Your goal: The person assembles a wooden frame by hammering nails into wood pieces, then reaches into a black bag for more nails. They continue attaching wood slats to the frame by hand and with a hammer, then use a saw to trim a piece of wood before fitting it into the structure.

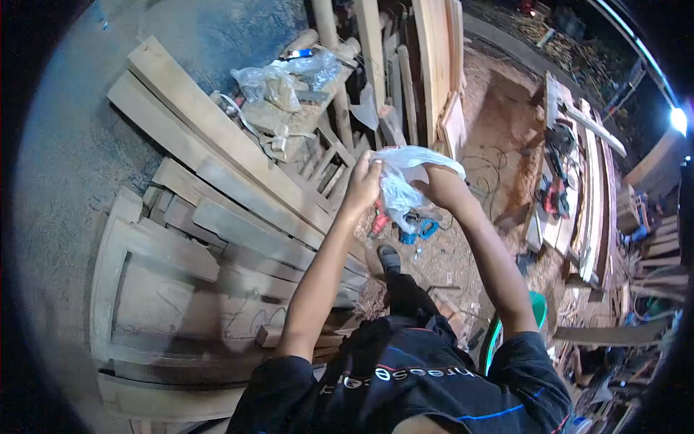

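A thin, whitish see-through plastic bag [401, 189] hangs crumpled between my hands in the middle of the view. My left hand [365, 181] is closed on the bag's left edge, thumb and fingers pinched together. The fingers of my right hand [439, 184] reach inside the bag's opening at its right side and are hidden by the plastic, so their grip does not show. Whether anything lies in the bag cannot be made out.
Long boards [217, 141] lean at the left. Plastic bags [271, 83] lie on a small wooden table [307, 116] ahead. Blue tools [416, 230] lie on the floor beyond my foot. A red power tool [555, 197] rests on planks [589, 188] at right.
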### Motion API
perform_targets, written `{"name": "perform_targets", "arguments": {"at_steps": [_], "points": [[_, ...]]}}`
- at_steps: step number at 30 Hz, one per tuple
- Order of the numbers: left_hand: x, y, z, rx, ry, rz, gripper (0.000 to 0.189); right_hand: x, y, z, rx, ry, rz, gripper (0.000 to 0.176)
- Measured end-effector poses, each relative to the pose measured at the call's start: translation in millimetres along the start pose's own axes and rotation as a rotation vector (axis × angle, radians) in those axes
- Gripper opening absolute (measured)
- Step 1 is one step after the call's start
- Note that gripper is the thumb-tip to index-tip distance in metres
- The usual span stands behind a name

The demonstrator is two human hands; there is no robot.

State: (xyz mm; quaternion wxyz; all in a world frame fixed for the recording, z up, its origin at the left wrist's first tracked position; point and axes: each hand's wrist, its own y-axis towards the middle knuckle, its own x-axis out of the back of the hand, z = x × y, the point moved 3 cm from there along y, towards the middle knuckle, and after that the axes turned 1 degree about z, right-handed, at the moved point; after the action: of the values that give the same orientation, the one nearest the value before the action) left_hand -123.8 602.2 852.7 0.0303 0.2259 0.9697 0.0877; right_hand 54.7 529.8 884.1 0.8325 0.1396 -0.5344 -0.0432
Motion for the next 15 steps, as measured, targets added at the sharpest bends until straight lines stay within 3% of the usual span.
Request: {"name": "perform_targets", "arguments": {"at_steps": [3,4,5,7,9,11,15], "points": [[-36,-32,23,0.083,-0.007,0.147,0.020,-21,-54,-5,-0.284,0.190,0.292,0.035],[-52,-38,52,0.064,-0.091,0.212,0.024,-30,-71,-6,-0.145,0.231,0.141,0.031],[-65,-47,56,-0.081,0.055,0.192,0.030,-35,-86,-3,-0.169,0.202,0.130,0.034],[-79,-55,61,-0.004,-0.098,0.241,0.034,-48,-104,-12,-0.319,0.128,0.278,0.040],[-92,-63,55,0.081,-0.164,0.280,0.035,-57,-121,-15,-0.179,0.183,0.245,0.048],[-106,-70,62,0.144,-0.219,0.306,0.034,-63,-135,-19,-0.170,0.224,0.268,0.055],[-127,-69,57,0.206,-0.240,0.398,0.028,-60,-145,-27,-0.401,0.291,0.341,0.063]]}}
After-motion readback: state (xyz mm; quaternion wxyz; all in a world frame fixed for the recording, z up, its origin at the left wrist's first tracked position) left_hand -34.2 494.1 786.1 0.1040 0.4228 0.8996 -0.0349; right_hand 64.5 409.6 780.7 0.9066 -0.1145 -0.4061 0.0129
